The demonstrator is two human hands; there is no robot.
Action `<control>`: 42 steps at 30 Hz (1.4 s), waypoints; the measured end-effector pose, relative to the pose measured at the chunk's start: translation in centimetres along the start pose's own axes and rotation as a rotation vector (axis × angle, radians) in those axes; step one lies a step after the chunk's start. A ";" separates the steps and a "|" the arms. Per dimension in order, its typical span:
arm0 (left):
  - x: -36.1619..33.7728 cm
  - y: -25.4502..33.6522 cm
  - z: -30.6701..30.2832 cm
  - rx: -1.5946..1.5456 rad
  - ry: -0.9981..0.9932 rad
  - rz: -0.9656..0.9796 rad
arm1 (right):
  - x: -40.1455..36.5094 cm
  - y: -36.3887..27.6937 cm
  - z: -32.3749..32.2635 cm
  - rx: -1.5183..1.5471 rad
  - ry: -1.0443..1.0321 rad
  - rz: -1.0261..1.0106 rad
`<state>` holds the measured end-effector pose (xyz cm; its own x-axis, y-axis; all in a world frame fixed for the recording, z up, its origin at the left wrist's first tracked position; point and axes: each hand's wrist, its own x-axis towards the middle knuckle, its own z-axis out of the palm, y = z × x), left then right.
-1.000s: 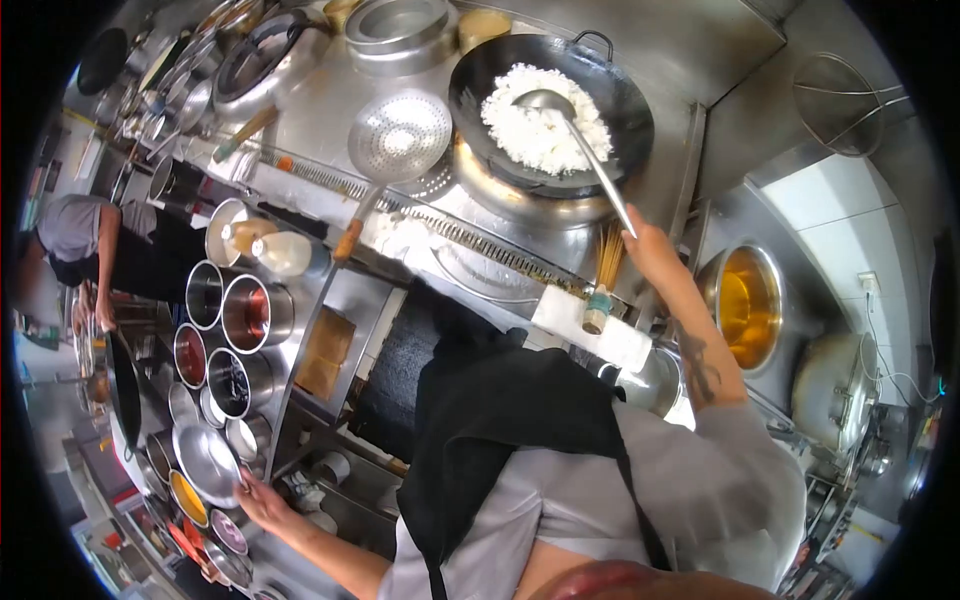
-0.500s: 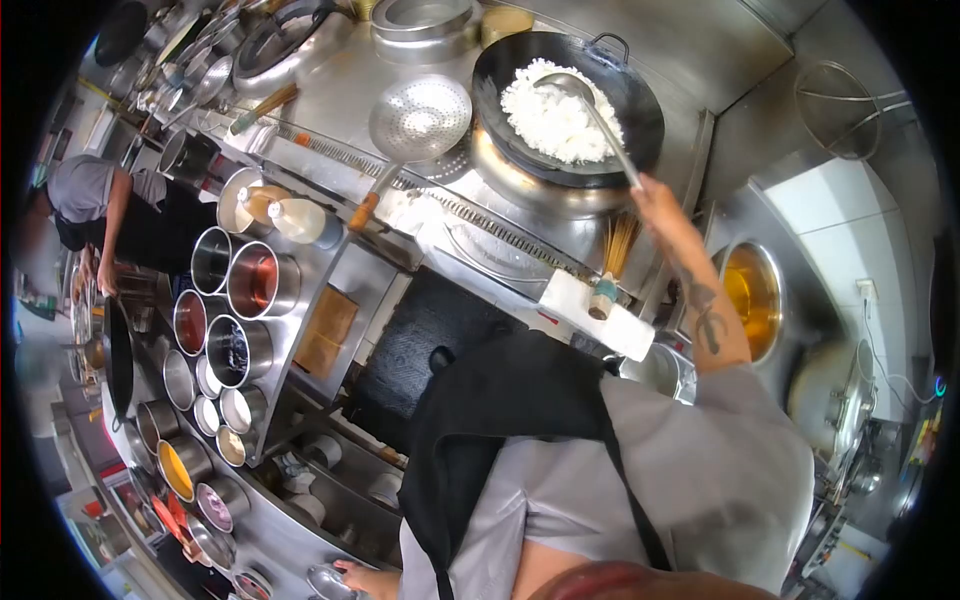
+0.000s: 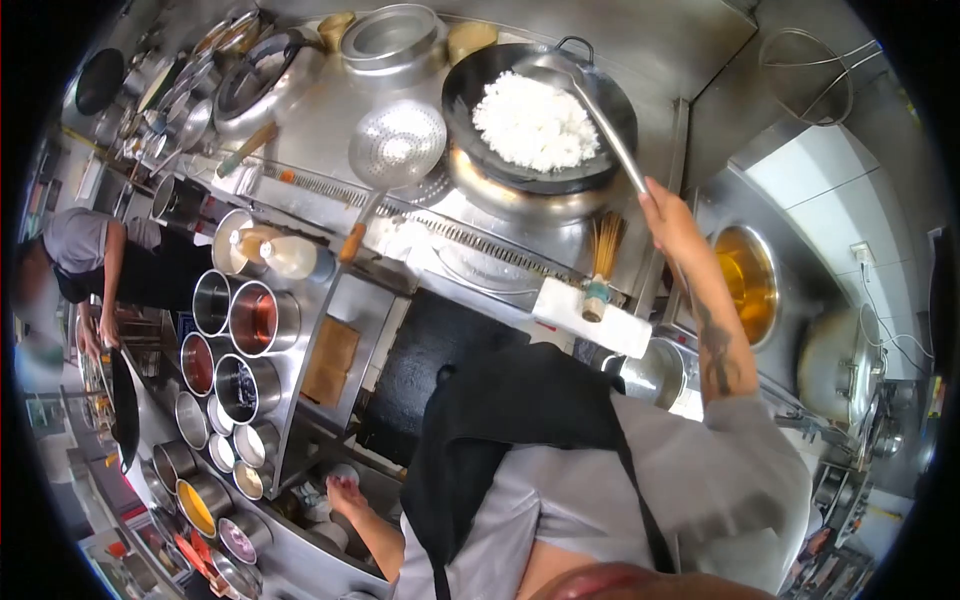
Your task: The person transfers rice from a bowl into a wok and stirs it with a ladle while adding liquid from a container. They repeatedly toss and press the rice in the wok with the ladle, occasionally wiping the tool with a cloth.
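A black wok (image 3: pixel 600 100) full of white rice (image 3: pixel 535 122) sits on the burner at the top. My right hand (image 3: pixel 668 218) grips the long handle of a steel ladle (image 3: pixel 600 115), whose bowl rests at the far rim of the wok above the rice. My left hand (image 3: pixel 346 494) is low at the left, over small bowls on the lower shelf under the counter. Whether it holds anything is unclear. My black apron and grey shirt fill the bottom of the view.
A perforated skimmer (image 3: pixel 397 140) lies left of the wok. Several steel seasoning pots (image 3: pixel 250 320) line the curved counter at left. A pot of yellow oil (image 3: pixel 745 280) stands right of my arm. Another person (image 3: pixel 95 250) works at far left. A bamboo brush (image 3: pixel 600 265) lies on a white cloth.
The ladle has swept from the middle of the rice to the wok's far rim. My left hand left the pots at far left and pulled in towards the lower shelf.
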<state>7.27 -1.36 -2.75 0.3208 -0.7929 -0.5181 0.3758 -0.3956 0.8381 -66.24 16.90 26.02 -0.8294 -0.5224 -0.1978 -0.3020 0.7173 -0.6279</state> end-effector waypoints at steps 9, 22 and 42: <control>2.9 -4.4 27.6 0.950 -0.643 0.072 | 2.7 -1.8 1.9 -0.062 -0.181 0.076; -6.4 -3.6 53.7 1.368 -0.989 1.478 | 4.8 -0.4 6.4 -0.130 0.326 -0.106; -1.3 0.1 59.1 0.468 -1.441 -0.367 | 0.2 -0.4 10.9 -0.258 0.463 -0.198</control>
<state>-44.52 -27.81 8.10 -0.9021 -0.2744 -0.3331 -0.1386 -0.5468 0.8257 -61.17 11.47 18.09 -0.8474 -0.4433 0.2922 -0.5294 0.7464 -0.4032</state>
